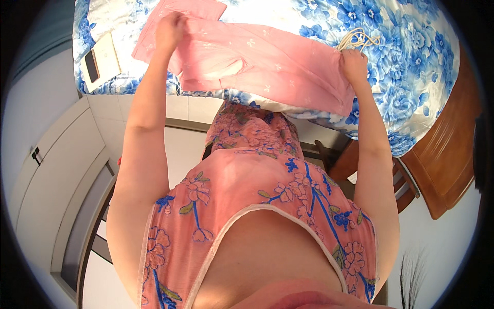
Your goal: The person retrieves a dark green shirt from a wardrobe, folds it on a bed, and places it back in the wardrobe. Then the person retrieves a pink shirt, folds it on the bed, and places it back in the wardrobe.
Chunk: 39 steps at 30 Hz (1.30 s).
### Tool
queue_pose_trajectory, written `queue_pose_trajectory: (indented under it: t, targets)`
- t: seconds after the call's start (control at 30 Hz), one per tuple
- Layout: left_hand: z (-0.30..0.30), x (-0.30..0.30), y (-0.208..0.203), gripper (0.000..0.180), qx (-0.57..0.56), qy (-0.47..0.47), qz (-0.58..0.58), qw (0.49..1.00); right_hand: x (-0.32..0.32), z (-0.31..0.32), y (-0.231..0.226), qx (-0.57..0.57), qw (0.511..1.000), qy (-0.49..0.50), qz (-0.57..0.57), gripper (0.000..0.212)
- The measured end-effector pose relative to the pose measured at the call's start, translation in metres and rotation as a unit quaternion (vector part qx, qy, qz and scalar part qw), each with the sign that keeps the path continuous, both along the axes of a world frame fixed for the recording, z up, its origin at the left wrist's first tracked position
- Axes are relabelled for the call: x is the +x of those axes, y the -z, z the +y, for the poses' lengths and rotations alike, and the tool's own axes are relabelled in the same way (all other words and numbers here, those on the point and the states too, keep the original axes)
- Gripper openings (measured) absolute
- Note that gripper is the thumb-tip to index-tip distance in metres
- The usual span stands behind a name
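Two hands are raised over a bed, both closed on one pink garment (pixel 257 62) with a faint white flower print. The left hand (pixel 171 28) pinches an upper edge of the cloth near the far side of the fabric, fingers curled tight around a gathered fold. The right hand (pixel 354 67) grips the opposite end, its fingers folded over the hem so that the cloth is stretched between the two hands. The garment lies partly flat on the bedspread (pixel 411 56), a white cover printed with large blue flowers, and its lower edge hangs just past the near edge of the bed. Part of the cloth is doubled over itself near the left hand.

Just beyond the right hand, a coil of pale cord (pixel 360 38) rests on the bedspread, near the knuckles; whether it touches them cannot be told. Well to the left, near the bed's corner, a white flat booklet or box (pixel 105 59) lies with a dark phone-like slab (pixel 92 66) on it. A brown wooden footboard (pixel 447 149) frames the right side of the bed. White cabinet doors (pixel 56 170) stand at the left. The person wears a pink sleeveless dress (pixel 257 206) embroidered with blue and pink flowers.
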State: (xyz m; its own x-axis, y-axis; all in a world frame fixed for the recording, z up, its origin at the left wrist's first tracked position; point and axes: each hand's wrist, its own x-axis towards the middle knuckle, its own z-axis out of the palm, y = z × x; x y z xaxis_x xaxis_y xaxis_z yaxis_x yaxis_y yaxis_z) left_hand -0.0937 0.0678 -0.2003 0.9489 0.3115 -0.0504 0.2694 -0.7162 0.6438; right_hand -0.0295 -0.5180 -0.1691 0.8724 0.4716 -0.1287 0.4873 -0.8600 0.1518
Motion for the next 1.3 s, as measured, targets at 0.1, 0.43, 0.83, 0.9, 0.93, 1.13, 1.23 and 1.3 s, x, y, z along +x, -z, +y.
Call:
queue_pose_trajectory:
  t: [0.1,0.43,0.83,0.9,0.93,1.13,1.23,1.3]
  targets:
    - [0.012,-0.004,0.011,0.028,-0.043,-0.066,-0.02,0.997,-0.003,-0.008,-0.002,0.032,0.997,0.065,-0.041,0.015]
    - [-0.046,0.009,-0.022,0.029,0.328,0.211,-0.274,0.879,-0.026,0.022,-0.002,0.12,0.98,-0.014,-0.159,0.029]
    - [-0.107,-0.026,-0.026,0.022,0.174,0.263,-0.186,0.931,-0.059,0.009,0.017,0.156,0.958,0.188,-0.15,0.023]
    - [-0.141,-0.062,-0.018,0.033,0.139,0.325,-0.154,0.923,-0.075,-0.003,0.025,0.216,0.92,0.304,-0.122,0.027]
    - [-0.155,-0.076,-0.011,0.034,0.121,0.315,-0.152,0.929,-0.081,-0.008,0.032,0.26,0.894,0.353,-0.093,0.031]
    - [-0.168,-0.106,0.018,0.028,0.068,0.225,-0.089,0.968,-0.087,-0.041,0.064,0.37,0.798,0.461,-0.115,0.037]
    - [-0.158,-0.108,0.013,0.024,0.09,0.266,-0.09,0.956,-0.07,-0.055,0.067,0.419,0.756,0.495,-0.083,0.041]
    - [-0.152,-0.109,0.007,0.024,0.108,0.294,-0.096,0.945,-0.061,-0.059,0.065,0.452,0.724,0.52,0.04,0.043]
